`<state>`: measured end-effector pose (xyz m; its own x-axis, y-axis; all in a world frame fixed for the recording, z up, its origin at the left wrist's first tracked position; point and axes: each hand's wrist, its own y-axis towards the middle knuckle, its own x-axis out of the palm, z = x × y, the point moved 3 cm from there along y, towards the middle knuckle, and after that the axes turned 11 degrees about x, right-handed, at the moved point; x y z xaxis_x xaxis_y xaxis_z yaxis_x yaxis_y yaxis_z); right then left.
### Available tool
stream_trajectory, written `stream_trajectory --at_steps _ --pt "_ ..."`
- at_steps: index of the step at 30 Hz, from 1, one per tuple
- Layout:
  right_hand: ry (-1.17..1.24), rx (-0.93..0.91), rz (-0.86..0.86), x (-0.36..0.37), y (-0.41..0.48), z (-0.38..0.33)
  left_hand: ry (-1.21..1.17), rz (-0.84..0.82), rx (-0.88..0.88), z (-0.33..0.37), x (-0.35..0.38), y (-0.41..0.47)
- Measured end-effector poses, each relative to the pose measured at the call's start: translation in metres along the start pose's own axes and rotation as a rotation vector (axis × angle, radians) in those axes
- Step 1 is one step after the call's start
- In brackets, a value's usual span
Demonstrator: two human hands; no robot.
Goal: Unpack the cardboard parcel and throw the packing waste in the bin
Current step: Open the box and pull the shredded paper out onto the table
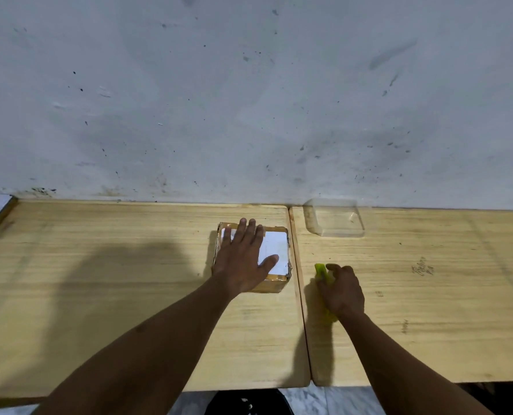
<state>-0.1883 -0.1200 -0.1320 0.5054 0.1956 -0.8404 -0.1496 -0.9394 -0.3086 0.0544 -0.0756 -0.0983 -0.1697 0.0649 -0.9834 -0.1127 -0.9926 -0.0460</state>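
two wooden tables (135, 295) pushed together under a scuffed wall. cardboard parcel (274, 250) near the seam, still taped; left hand (241, 259) flat on top, fingers spread. right of parcel, right hand (343, 292) closed around a yellow-green cutter (321, 269). beyond, clear plastic container (334, 217).
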Motion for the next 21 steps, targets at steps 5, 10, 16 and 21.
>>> stream_trajectory --at_steps 5,10,16,21 --pt "0.407 -0.228 -0.103 -0.010 0.008 -0.085 -0.084 -0.064 -0.138 0.026 -0.001 -0.002" --pt "0.244 -0.364 -0.303 -0.001 0.011 -0.122 -0.144 -0.085 -0.122 0.021 -0.005 0.000" --pt "0.093 -0.409 -0.201 0.007 -0.014 -0.110 -0.124 -0.028 0.107 -0.046 -0.014 -0.032" --pt "0.230 -0.492 -0.124 0.030 -0.073 -0.110 -0.306 0.307 0.001 -0.090 -0.010 -0.065"
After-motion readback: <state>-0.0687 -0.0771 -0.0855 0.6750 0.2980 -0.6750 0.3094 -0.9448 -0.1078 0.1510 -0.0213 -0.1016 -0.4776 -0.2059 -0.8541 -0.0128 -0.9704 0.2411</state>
